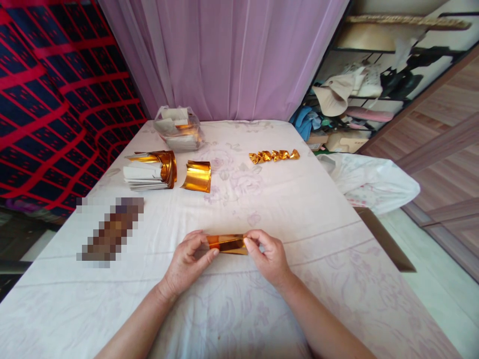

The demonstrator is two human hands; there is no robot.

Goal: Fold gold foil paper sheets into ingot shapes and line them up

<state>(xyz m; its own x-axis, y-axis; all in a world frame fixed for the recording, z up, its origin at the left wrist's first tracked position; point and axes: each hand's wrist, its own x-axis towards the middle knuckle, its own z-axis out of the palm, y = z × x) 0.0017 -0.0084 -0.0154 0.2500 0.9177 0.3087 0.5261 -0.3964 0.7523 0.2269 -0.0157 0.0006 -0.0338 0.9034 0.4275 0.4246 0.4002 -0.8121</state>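
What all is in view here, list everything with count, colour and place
foil strip: 1, gold, held at both ends between the hands, near table edge
foil curl: 1, gold, standing left of table centre
sheet stack: 1, white with gold foil, left side of table
bag: 1, clear, holding white and gold sheets, far left of table
folded pieces: a row, count unclear, gold, far right of table
tablecloth: 1, pale floral, over the table
curtain: 1, lilac, behind the table
white bag: 1, right of the table
shelves: hats and clutter, upper right
left hand: pinching strip's left end
right hand: pinching strip's right end
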